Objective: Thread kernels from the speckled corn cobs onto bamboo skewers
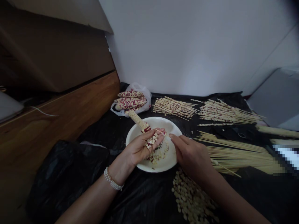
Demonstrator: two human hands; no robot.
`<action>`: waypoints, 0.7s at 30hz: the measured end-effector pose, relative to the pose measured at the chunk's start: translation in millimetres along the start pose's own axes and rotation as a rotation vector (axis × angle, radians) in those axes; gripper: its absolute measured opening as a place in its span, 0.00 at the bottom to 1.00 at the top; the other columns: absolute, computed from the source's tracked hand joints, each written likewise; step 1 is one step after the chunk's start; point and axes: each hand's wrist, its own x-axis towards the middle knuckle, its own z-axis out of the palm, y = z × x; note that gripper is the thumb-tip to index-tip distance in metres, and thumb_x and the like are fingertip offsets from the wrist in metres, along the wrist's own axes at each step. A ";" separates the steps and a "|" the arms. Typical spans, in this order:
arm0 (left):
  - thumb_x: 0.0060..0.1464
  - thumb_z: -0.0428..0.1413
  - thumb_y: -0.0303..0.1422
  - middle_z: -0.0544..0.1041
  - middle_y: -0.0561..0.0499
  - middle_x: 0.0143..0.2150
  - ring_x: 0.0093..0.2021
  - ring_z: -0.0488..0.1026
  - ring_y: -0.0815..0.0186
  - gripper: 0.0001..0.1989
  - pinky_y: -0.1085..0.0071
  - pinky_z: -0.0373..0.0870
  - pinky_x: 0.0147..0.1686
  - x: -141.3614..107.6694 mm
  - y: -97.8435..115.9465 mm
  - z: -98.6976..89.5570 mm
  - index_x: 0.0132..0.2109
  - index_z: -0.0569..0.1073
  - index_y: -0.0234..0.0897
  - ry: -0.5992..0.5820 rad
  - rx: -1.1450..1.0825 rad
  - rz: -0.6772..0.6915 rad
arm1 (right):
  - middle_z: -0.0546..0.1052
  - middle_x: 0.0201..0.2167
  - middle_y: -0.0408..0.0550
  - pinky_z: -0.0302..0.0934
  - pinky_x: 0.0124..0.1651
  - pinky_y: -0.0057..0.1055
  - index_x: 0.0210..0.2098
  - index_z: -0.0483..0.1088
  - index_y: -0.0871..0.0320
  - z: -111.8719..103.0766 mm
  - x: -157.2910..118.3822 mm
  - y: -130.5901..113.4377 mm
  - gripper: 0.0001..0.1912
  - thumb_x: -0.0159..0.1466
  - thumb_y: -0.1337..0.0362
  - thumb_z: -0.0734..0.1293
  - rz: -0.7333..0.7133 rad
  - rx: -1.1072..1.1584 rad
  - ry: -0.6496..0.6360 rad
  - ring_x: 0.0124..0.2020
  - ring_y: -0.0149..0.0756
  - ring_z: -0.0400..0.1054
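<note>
My left hand [142,144] is palm up and cupped around a small heap of loose white and dark red corn kernels [151,140]. At its fingertips lies a thin pale stick [159,131] with a reddish kernel near its end. Just to the right, my right hand [191,152] has thumb and forefinger pinched close to that stick; what they grip is too small to make out. Both hands are over the rim of a white bowl [142,166], which has scattered kernels [161,154] inside. A partly stripped corn cob [137,119] leans on the bowl's far left rim.
Speckled cobs [132,101] sit in a clear plastic bag behind. Two piles of kernel-threaded skewers [173,106] [217,112] lie at the back. Bare skewers [240,155] spread at right. Flat pale seeds [191,199] are in front, on black plastic sheeting [140,196]. A wooden board [70,99] borders the left.
</note>
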 end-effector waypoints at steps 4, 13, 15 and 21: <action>0.57 0.54 0.21 0.80 0.43 0.37 0.38 0.79 0.68 0.07 0.79 0.76 0.36 -3.3 0.7 2.7 0.40 0.76 0.29 0.047 0.018 0.012 | 0.76 0.31 0.48 0.58 0.28 0.29 0.50 0.72 0.62 -0.8 0.1 -1.1 0.17 0.66 0.70 0.58 -0.015 0.011 0.022 0.29 0.33 0.70; 0.56 0.52 0.16 0.78 0.46 0.35 0.32 0.78 0.72 0.09 0.84 0.75 0.32 -3.9 2.0 3.7 0.40 0.75 0.27 0.058 -0.008 0.077 | 0.77 0.31 0.48 0.59 0.28 0.29 0.49 0.72 0.61 -3.7 1.6 -1.9 0.16 0.65 0.70 0.59 -0.006 -0.001 0.051 0.29 0.34 0.71; 0.55 0.52 0.14 0.79 0.46 0.37 0.35 0.79 0.71 0.13 0.82 0.76 0.36 -3.3 1.4 3.4 0.43 0.75 0.29 0.072 -0.012 0.098 | 0.77 0.31 0.47 0.58 0.28 0.29 0.49 0.72 0.61 -4.0 1.7 -2.0 0.16 0.65 0.70 0.59 -0.001 -0.010 0.030 0.28 0.33 0.71; 0.54 0.55 0.16 0.81 0.46 0.38 0.36 0.79 0.70 0.12 0.81 0.77 0.37 -3.9 0.7 3.5 0.43 0.77 0.30 0.100 -0.005 0.109 | 0.77 0.30 0.46 0.56 0.28 0.30 0.50 0.72 0.60 -4.0 1.4 -2.8 0.16 0.64 0.71 0.60 -0.004 -0.060 0.006 0.27 0.33 0.70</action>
